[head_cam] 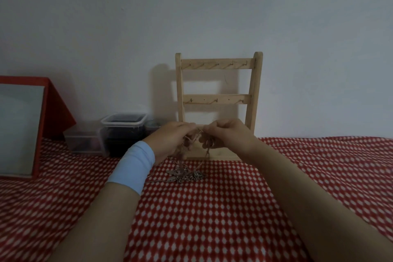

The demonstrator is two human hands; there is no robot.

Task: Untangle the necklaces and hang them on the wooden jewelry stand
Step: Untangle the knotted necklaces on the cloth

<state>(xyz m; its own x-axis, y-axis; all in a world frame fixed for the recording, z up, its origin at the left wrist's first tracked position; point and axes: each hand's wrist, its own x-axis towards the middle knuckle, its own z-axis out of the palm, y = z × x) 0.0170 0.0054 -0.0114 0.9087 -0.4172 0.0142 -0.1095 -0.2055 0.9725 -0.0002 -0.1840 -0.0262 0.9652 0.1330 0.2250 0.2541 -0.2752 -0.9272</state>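
Here a red cloth with white dots (234, 208) covers the desk from edge to edge, running back to a pale wall (191, 6). At the far left a red-framed board (19, 130) leans upright on the cloth. Against the wall in the middle stands the wooden jewelry stand (218, 100), upright, with two crossbars carrying small metal hooks; no chain hangs on any hook. Left of the stand sit clear plastic tubs (121, 132) with dark contents, one taller than the other. Both forearms reach in from the bottom of the view, the left one wearing a light blue wristband (135, 168). The left hand (172, 138) and the right hand (225, 134) meet just in front of the stand's base, fingers pinched closed on thin strands of the necklaces (185, 173). Most of the silver tangle lies heaped on the cloth below the hands, with strands rising into the fingers.
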